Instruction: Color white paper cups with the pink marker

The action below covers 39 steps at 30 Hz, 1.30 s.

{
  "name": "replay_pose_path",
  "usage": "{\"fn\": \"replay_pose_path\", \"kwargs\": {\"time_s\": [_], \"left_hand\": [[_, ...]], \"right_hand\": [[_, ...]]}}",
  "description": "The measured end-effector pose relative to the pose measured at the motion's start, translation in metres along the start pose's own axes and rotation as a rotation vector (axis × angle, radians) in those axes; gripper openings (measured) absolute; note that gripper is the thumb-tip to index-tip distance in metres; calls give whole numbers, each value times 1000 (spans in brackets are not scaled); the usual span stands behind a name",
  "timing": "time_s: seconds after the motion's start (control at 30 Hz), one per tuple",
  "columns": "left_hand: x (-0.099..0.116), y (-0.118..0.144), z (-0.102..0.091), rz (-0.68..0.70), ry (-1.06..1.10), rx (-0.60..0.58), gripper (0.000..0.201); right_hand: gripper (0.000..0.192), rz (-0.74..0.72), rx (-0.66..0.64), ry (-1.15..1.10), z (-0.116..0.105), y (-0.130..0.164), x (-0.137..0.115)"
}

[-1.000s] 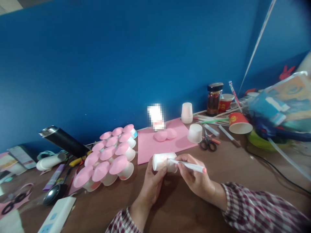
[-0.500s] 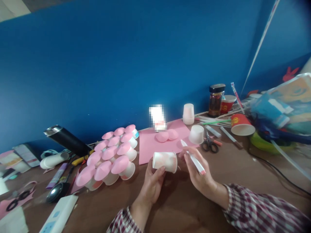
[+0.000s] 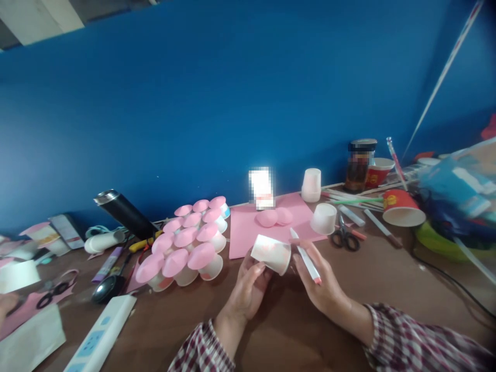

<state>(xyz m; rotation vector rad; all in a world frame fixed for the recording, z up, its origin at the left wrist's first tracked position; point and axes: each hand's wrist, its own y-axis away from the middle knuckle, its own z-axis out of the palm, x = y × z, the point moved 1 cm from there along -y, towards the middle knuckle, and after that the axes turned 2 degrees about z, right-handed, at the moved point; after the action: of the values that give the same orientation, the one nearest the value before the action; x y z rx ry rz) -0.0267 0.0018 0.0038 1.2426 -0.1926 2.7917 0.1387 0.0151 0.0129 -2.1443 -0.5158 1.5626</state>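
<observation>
Here, left hand (image 3: 248, 287) grips a cup (image 3: 271, 253); right hand (image 3: 321, 284) holds a marker (image 3: 305, 256).
Keep the cup steady on its side, marker tip just beside it.

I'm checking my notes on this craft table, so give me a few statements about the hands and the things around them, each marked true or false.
1. The left hand holds a small white paper cup lying on its side. True.
2. The right hand holds scissors. False: it holds a white marker pen; the black-handled scissors lie on the brown table.
3. The pink paper sheet lies beyond the cup. True.
4. The pink-topped white cups stand right of the hands. False: left.
</observation>
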Motion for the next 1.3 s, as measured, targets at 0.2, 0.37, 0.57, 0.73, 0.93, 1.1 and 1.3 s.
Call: {"fn": "replay_pose_path", "kwargs": {"time_s": [0.2,0.37,0.57,0.73,0.93,1.1,1.3], "left_hand": [[0,-1,1,-23,35,41,37],[1,0,3,-50,29,50,38],[3,1,5,-50,41,26,41],[1,0,3,-87,3,82,38],[0,0,6,-74,7,31,34],[1,2,8,-67,-9,-47,49],[1,2,6,-51,-9,-35,52]], "right_hand": [[20,-3,-68,-7,-1,2,2],[20,-67,-109,5,0,5,1],[16,-2,-26,11,0,5,8],[11,86,40,-1,-2,3,15],[9,175,50,-142,-1,2,13],[12,190,30,-110,0,0,13],[13,170,-94,-31,-1,-1,14]]}}
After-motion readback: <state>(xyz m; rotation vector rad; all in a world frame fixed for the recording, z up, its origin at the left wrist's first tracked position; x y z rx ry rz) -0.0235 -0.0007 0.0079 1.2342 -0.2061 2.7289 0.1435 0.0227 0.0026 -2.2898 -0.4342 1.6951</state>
